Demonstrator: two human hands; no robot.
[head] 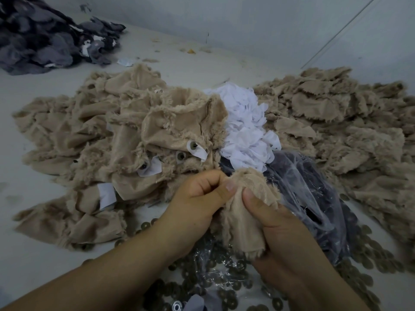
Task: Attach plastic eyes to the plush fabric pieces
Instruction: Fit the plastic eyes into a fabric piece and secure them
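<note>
Both hands hold one beige plush fabric piece (241,218) low in the middle of the head view, its smooth backing turned up. My left hand (197,198) pinches its upper left edge between thumb and curled fingers. My right hand (276,223) grips its right side, thumb pressed on the backing. No plastic eye shows on this piece; the fingers hide part of it. Just behind, a plush piece (179,131) carries round eye backs with washers (192,145) and white patches.
Beige plush pieces lie heaped at the left (74,135) and right (341,122). A mound of white fabric patches (244,129) sits in the middle beside a clear plastic bag (310,191) with dark contents. Several round washers (368,250) are scattered on the table. Grey fabric (45,37) is piled far left.
</note>
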